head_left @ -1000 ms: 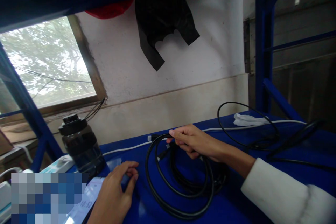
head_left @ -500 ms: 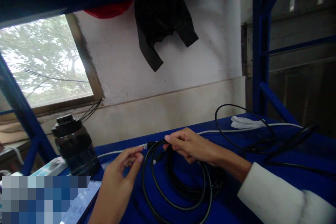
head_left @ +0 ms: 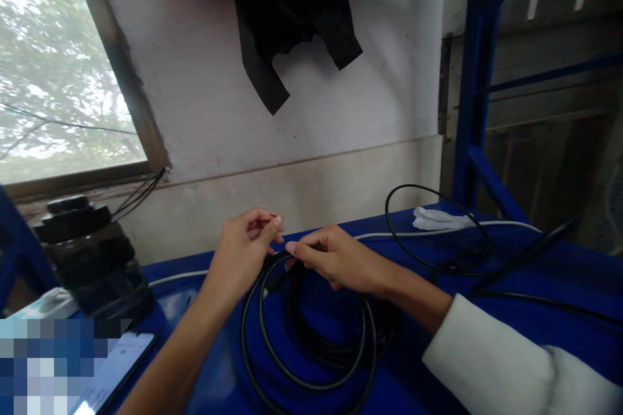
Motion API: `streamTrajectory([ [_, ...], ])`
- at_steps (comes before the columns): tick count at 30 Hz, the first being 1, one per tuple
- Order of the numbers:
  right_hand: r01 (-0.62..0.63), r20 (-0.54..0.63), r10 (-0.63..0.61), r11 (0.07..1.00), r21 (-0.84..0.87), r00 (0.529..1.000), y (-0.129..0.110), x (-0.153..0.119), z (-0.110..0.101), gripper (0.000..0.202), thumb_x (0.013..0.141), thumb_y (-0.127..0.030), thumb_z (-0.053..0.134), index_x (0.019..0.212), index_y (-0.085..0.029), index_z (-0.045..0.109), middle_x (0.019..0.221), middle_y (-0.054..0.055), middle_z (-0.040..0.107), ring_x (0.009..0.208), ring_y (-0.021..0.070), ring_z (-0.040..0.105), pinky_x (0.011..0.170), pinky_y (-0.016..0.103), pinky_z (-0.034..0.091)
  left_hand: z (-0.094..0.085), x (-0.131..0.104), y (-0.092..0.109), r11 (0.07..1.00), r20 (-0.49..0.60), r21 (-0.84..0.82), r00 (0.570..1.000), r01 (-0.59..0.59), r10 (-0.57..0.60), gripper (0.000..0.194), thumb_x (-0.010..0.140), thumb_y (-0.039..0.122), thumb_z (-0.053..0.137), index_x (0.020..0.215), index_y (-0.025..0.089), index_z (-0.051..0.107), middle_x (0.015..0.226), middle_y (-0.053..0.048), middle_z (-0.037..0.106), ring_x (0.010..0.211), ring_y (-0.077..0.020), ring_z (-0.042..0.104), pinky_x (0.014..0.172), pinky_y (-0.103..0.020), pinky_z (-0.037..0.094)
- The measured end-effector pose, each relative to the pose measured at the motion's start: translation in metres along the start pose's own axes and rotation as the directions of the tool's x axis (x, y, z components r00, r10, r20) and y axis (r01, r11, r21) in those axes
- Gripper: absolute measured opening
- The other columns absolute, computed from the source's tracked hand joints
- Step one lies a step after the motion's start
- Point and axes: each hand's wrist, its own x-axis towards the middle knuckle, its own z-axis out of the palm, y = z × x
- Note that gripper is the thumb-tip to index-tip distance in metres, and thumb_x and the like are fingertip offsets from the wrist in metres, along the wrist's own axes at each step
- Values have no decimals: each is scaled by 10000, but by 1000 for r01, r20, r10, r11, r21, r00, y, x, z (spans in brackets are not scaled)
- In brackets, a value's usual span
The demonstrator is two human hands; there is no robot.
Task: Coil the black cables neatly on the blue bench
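Note:
A black cable (head_left: pixel 244 331) is wound in large loops over the blue tabletop, with thicker turns bunched behind them. At the top of the loops my right hand (head_left: pixel 335 256) is closed, pinching the gathered turns between thumb and fingers. Just left of it and slightly higher, my left hand (head_left: pixel 248 240) has its fingers curled and thumb against the index finger. Whatever lies in that pinch, if anything, is too small to make out. Beneath the hands, a plug with a pale tip shows partly inside the loops.
A dark water bottle (head_left: pixel 92 259) and a lit phone (head_left: pixel 117 369) stand at left. Behind the hands runs a white cord (head_left: pixel 180 277). Further right lie another black cable loop (head_left: pixel 389 214) and a crumpled white item (head_left: pixel 438 218). Blue rack posts (head_left: pixel 470 91) rise at right.
My left hand has risen and moved right, closer to my right hand. My right hand keeps its grip on the cable. The view has shifted, so the surroundings appear further left and higher.

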Motion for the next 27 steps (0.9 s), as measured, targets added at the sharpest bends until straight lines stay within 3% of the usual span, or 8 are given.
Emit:
streamTrajectory([
  [7, 13, -45, -16, 999, -47, 999, -2, -1, 2, 507, 994, -632, 584, 818, -174, 716, 573, -57, 393, 458, 82, 346, 420, 222, 234, 10, -22, -9, 998, -26, 54, 999, 38, -37, 340, 899, 510, 645, 847, 174, 649, 767, -57, 743, 584, -176, 654, 470, -241, 462],
  [12, 23, -35, -27, 994, -104, 999, -5, -2, 5, 501, 979, -629, 615, 833, -170, 756, 573, -52, 388, 480, 91, 354, 459, 243, 229, 8, -32, -11, 994, -32, 106, 999, 19, -16, 288, 956, 464, 599, 858, 194, 608, 748, -45, 744, 656, -201, 724, 583, -263, 519],
  [16, 22, -49, -29, 991, -135, 998, -7, 0, 9, 506, 969, -634, 625, 836, -166, 763, 564, -56, 377, 483, 91, 348, 470, 247, 219, 6, -36, -9, 972, -27, 234, 1000, 17, -11, 242, 977, 415, 572, 857, 205, 590, 655, -11, 704, 528, -172, 658, 524, -247, 420],
  [22, -15, -74, 3, 987, -160, 997, -11, 0, 8, 507, 935, -624, 672, 763, -150, 720, 594, -46, 410, 503, 89, 355, 469, 240, 245, 4, -34, -15, 974, 29, 225, 999, 30, -38, 250, 989, 404, 537, 825, 216, 554, 681, -14, 691, 649, -200, 677, 602, -282, 427],
  [27, -33, -121, 8, 978, -207, 993, -9, 0, 1, 492, 940, -623, 671, 806, -155, 739, 576, -56, 388, 492, 86, 343, 452, 239, 219, 0, -30, -22, 936, -56, 350, 998, 45, -27, 271, 1005, 424, 503, 832, 220, 546, 663, 9, 623, 619, -187, 585, 591, -295, 348],
])
